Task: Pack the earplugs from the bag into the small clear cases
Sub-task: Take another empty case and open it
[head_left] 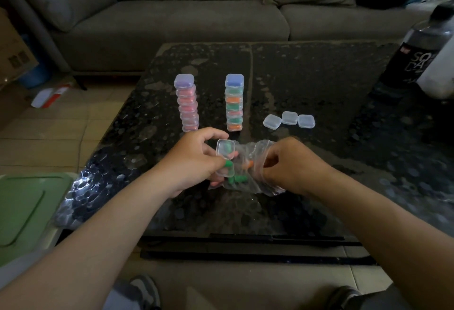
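Note:
My left hand (194, 159) holds a small clear case (225, 157) with its lid swung open; a green earplug (227, 163) sits at its rim by my thumb. My right hand (292, 164) reaches into the clear plastic bag (253, 159), fingers curled inside it. Green earplugs (237, 179) and an orange one (247, 166) show through the bag. Two stacks of filled cases stand behind: a left stack (188, 103) with mostly pink plugs, a right stack (234, 102) with green and orange ones. Three empty closed cases (289, 120) lie to the right.
All of it rests on a dark glossy table (319, 83) in front of a grey sofa (184, 14). A black soda bottle (415, 56) stands at the far right. A green bin lid (27, 211) sits at my lower left.

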Tool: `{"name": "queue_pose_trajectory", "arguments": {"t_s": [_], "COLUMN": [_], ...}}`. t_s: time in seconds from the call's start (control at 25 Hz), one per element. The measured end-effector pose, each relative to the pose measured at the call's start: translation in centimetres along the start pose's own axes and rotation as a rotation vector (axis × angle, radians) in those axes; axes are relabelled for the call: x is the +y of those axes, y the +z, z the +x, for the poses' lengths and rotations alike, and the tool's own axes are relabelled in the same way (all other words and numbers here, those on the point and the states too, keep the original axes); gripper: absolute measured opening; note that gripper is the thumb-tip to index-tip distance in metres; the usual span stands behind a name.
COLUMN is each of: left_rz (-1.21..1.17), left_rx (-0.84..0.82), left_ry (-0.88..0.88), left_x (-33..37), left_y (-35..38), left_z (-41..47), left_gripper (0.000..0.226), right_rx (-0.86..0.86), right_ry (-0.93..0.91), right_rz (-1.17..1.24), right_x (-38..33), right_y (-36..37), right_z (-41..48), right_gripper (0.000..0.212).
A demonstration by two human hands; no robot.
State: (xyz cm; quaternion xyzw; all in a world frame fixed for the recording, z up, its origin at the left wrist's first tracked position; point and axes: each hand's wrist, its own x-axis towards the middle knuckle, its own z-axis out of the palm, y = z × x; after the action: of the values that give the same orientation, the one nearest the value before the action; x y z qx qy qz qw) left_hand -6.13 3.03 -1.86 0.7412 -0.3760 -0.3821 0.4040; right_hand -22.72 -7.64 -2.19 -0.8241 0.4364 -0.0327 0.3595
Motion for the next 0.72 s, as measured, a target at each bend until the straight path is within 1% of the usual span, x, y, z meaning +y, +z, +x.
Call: {"name": "queue_pose_trajectory", "arguments": {"t_s": [0.08, 0.2, 0.28, 0.4, 0.52, 0.72], "left_rz": [-0.004, -0.004, 0.002, 0.019, 0.034, 0.029], "left_rx": [0.003, -0.005, -0.01, -0.012, -0.01, -0.008], "left_ry": [-0.002, 0.001, 0.004, 0.0, 0.004, -0.004], "left_x": [-0.18, -0.27, -0.3, -0.43, -0.62, -0.53], "left_y": [-0.04, -0.07, -0.04, -0.02, 0.02, 0.02], "left_z": [0.13, 0.19, 0.23, 0.37, 0.54, 0.51], "left_gripper": [0.042, 0.041, 0.041, 0.043, 0.045, 0.045], "right_rx": [0.006, -0.019, -0.046, -0.078, -0.074, -0.038], "right_ry": [-0.015, -0.036, -0.056, -0.075, -0.098, -0.126], "right_rz": [-0.005, 0.026, 0.023, -0.028, -0.04, -0.068], "right_x": [0.07, -0.04, -0.17, -0.33, -0.4, -0.28], "right_y": [0.31, 0.66, 0.82, 0.83, 0.9, 1.08], "right_z": [0.25, 0.49, 0.51, 0.34, 0.15, 0.21], "right_gripper": [0.02, 0.009, 0.006, 0.008, 0.011, 0.005]}}
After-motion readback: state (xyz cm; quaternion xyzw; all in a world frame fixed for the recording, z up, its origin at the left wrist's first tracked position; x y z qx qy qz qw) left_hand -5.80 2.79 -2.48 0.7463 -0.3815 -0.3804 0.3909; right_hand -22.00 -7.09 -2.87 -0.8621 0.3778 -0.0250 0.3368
